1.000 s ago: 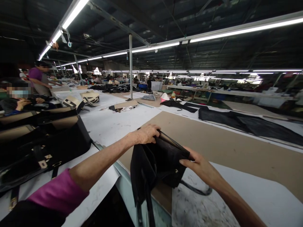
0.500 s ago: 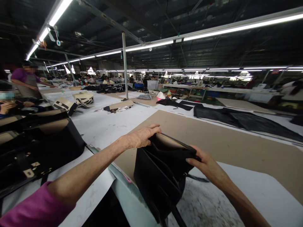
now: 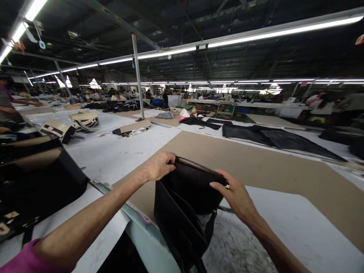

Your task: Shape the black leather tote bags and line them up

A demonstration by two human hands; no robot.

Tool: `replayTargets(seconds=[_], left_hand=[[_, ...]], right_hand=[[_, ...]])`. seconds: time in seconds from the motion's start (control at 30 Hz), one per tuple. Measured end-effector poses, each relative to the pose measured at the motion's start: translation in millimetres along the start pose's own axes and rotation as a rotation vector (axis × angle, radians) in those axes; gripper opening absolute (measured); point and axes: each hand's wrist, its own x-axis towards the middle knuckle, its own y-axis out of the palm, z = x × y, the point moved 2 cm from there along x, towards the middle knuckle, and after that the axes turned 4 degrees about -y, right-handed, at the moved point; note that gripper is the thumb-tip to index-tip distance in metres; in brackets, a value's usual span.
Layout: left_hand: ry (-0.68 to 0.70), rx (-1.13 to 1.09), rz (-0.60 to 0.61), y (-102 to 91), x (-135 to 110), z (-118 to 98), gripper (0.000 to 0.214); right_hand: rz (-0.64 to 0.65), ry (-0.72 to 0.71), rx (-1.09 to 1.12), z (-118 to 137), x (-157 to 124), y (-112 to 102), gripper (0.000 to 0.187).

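A black handbag (image 3: 182, 212) stands at the near edge of the table with its mouth toward me. My left hand (image 3: 160, 166) pinches the left end of its far top edge. At the right end of that same edge, my right hand (image 3: 233, 191) grips with the thumb on the near side. The edge is pulled taut between both hands, and a thin strip of tan lining shows along it. Dark straps hang at the bag's front and right side; the inside is too dark to make out.
Several black bags with tan linings (image 3: 42, 178) stand at the left. Cream and black bags (image 3: 57, 129) lie beyond them. Brown board (image 3: 216, 151) and white paper cover the table. Flat black pieces (image 3: 273, 138) lie at the far right. A person (image 3: 11, 100) is at the left edge.
My view has turned slightly right. The bag's far top edge has tilted so its tan lining shows less and the dark panel below it shows more. Both hands keep their hold.
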Motion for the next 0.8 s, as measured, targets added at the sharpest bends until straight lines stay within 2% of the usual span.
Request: replayTargets(seconds=[0.1,0.2,0.43,0.67,0.8], left_hand=[[-0.089,-0.051,-0.033,0.2,-4,6,0.012],[-0.128,-0.105,-0.007,-2.3,-6,8,0.016],[-0.029,-0.09,0.066,-9.1,2,5,0.017],[0.003,-0.098,0.125,-13.0,-2,8,0.015],[-0.046,-0.275,0.19,-11.9,-5,9,0.039]], right_hand=[[-0.016,-0.036,0.011,0,1,3,0.036],[-0.017,-0.053,0.035,-1,1,4,0.032],[-0.042,-0.057,0.056,-3,3,1,0.031],[0.014,0.011,0.137,-10,11,0,0.03],[0.064,0.026,0.158,-15,16,-2,0.032]])
